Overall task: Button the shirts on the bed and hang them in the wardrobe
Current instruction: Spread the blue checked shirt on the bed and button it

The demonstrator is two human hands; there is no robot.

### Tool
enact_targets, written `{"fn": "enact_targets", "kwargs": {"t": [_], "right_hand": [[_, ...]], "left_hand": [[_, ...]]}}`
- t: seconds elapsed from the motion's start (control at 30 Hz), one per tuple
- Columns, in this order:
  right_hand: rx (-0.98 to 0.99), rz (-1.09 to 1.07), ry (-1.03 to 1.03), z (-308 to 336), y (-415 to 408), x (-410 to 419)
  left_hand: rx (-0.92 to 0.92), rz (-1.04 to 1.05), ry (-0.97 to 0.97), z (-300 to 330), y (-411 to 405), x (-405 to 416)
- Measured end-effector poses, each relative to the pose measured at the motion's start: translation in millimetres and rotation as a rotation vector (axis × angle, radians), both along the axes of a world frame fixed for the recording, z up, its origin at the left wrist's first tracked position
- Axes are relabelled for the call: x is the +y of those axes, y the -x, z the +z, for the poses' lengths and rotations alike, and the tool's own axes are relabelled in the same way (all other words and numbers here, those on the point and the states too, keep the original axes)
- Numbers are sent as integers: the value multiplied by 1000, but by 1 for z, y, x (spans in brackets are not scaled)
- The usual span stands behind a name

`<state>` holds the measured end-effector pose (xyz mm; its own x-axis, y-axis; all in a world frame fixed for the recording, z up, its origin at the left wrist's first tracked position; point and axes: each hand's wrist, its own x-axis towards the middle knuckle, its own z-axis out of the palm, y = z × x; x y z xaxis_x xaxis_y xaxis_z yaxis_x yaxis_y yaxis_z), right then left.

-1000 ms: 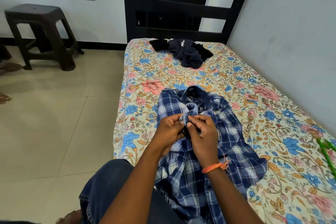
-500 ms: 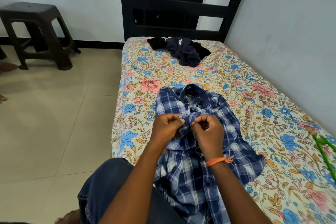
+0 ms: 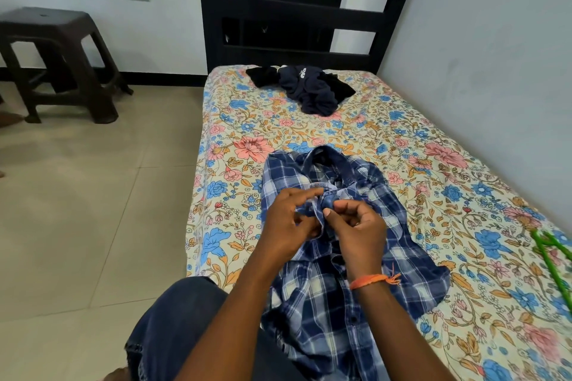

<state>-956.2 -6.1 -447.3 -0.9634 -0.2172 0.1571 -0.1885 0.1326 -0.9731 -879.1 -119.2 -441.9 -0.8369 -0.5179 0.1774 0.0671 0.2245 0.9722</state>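
Note:
A blue and white plaid shirt (image 3: 328,297) lies spread on the bed (image 3: 241,139) in front of me, collar pointing toward the headboard. My left hand (image 3: 291,219) pinches the left edge of the shirt's front just below the collar. My right hand (image 3: 356,226), with an orange thread on the wrist, pinches the opposite edge right beside it. Both hands hold the fabric together near the top of the placket. A dark navy garment (image 3: 309,90) lies bunched near the head of the bed. A green hanger (image 3: 554,260) rests on the sheet at the right edge.
A black headboard (image 3: 306,6) stands at the far end of the bed, with a wall along the right side. A dark plastic stool (image 3: 58,62) sits on the tiled floor at the left. My knee in dark jeans (image 3: 173,318) is against the bed's near corner.
My hands have moved slightly lower and apart on the shirt's upper front, still pinching the fabric. The view shifted a little downward.

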Motion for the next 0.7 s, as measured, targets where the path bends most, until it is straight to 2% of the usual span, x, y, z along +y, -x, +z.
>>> {"fn": "enact_targets", "kwargs": {"t": [0.07, 0.17, 0.3, 0.4, 0.5, 0.7], "right_hand": [[-47, 10, -6, -1, 1, 1], [-201, 1, 94, -2, 2, 2], [-448, 77, 205, 3, 3, 2], [-520, 139, 230, 9, 2, 1], [-525, 134, 245, 14, 0, 0], [-412, 127, 154, 14, 1, 0]], "left_hand": [[-19, 82, 192, -5, 0, 0], [-44, 180, 404, -7, -3, -2], [-78, 177, 688, -8, -5, -1], [-74, 199, 843, -8, -4, 3], [-55, 196, 952, -7, -4, 3], [4, 234, 967, -7, -5, 8]]}}
